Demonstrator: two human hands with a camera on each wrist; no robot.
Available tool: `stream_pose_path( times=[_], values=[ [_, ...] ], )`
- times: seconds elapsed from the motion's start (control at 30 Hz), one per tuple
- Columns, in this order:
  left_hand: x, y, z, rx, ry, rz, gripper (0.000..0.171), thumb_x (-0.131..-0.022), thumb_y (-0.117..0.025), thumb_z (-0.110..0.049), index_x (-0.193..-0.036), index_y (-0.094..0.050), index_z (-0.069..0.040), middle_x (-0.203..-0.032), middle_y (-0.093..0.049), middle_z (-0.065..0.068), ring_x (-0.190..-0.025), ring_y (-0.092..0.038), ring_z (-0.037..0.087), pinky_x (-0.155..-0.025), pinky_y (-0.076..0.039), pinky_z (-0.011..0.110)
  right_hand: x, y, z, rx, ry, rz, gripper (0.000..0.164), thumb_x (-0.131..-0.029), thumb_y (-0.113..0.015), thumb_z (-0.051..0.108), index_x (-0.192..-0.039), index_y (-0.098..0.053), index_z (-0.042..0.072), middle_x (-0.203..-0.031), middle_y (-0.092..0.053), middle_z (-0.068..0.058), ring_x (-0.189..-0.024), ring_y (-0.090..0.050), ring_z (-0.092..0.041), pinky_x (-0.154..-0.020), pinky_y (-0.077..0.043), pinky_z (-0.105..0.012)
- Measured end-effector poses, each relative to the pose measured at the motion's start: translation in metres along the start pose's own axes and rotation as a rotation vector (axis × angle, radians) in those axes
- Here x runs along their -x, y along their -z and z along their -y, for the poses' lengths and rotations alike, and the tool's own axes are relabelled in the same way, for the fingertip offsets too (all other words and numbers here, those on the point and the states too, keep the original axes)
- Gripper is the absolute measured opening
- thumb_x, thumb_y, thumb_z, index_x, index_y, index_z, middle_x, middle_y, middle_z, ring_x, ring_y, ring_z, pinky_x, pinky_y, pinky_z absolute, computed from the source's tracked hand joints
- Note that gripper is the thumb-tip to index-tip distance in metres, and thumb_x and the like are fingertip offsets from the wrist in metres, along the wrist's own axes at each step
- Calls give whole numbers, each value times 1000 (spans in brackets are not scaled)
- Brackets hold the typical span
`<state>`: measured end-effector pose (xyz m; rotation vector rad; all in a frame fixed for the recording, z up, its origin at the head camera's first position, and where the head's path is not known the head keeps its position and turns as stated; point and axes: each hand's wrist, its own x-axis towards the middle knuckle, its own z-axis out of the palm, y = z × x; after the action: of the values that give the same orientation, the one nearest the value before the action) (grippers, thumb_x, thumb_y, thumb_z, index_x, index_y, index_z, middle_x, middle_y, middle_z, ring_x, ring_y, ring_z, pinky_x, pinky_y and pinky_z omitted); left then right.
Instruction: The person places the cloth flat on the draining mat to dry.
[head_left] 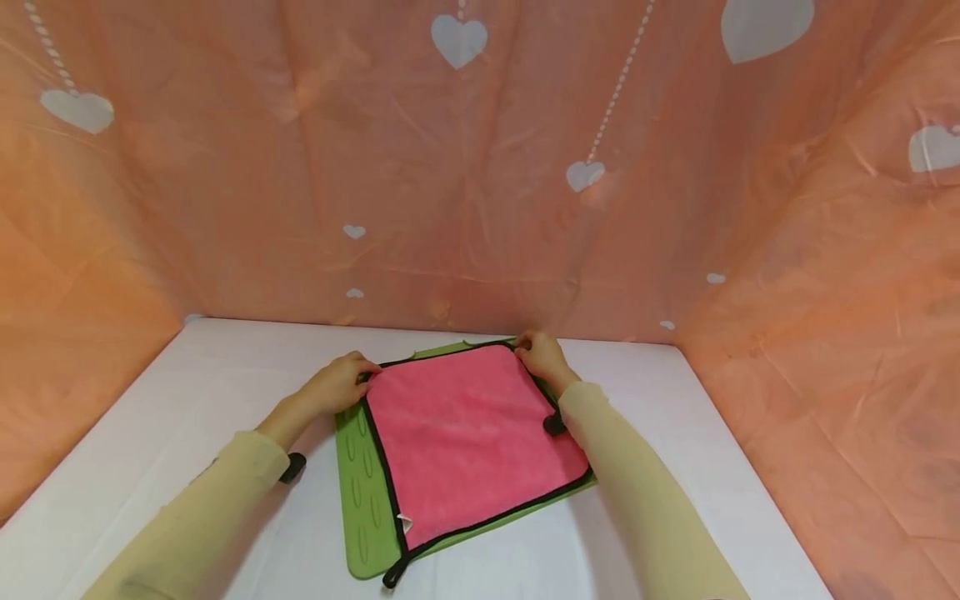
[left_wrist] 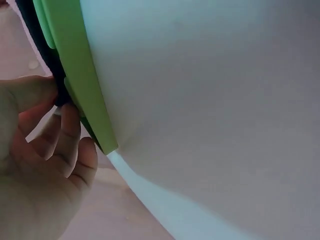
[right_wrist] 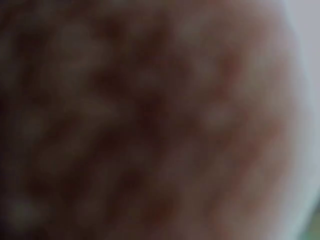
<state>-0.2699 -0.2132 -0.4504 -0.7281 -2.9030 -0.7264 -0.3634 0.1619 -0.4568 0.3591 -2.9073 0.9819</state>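
Note:
A pink cloth [head_left: 472, 442] with a black border lies over a green mat [head_left: 360, 492] in the head view. At the cloth's far left corner, my left hand [head_left: 341, 383] pinches the black edge between thumb and fingers. The left wrist view has the same left hand [left_wrist: 50, 145] holding that dark edge [left_wrist: 35, 40] beside the thick side of the mat [left_wrist: 82, 75]. My right hand [head_left: 543, 358] grips the cloth's far right corner, its fingertips partly hidden. A blurred surface fills most of the right wrist view and shows no detail.
Under the mat is a white table [head_left: 300, 542]. An orange sheet [head_left: 450, 167] with white hearts hangs behind the table and along both sides. A black loop [head_left: 395, 573] and a small white label [head_left: 405, 523] are at the cloth's near left corner.

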Motion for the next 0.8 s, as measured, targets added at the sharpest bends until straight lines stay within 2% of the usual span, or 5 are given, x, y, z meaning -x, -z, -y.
stream_pose_path(
  times=[0.23, 0.4, 0.57, 0.8],
  values=[
    [-6, -1, 2, 16, 28, 31, 30, -96, -64, -2, -124, -70, 8, -117, -61, 27, -110, -62, 45, -98, -50, 59, -2, 4, -1, 3, -1, 24, 22, -96, -66, 8, -114, -73, -4, -108, -75, -21, -108, -68, -38, -99, -52, -47],
    [-3, 3, -6, -22, 44, -11, 37, -96, -67, -7, -129, -66, 8, -125, -58, 30, -116, -58, 48, -99, -49, 61, 3, 20, 8, 37, 18, 113, 33, -97, -64, 12, -125, -68, -5, -117, -73, -23, -115, -66, -37, -102, -51, -45],
    [4, 6, -24, -84, -28, -52, 43, -95, -70, -12, -132, -63, 10, -132, -58, 30, -121, -58, 50, -100, -48, 63, 17, 36, 15, 132, 87, 221, 44, -100, -62, 17, -139, -61, -4, -134, -65, -24, -127, -60, -39, -109, -47, -49],
    [14, 0, -53, -151, -160, -6, 51, -97, -73, -19, -138, -60, 8, -140, -59, 27, -128, -58, 46, -106, -47, 59, 46, 41, 13, 253, 282, 301, 58, -100, -67, 22, -147, -51, -7, -152, -48, -28, -143, -44, -44, -119, -34, -53]
  ],
)
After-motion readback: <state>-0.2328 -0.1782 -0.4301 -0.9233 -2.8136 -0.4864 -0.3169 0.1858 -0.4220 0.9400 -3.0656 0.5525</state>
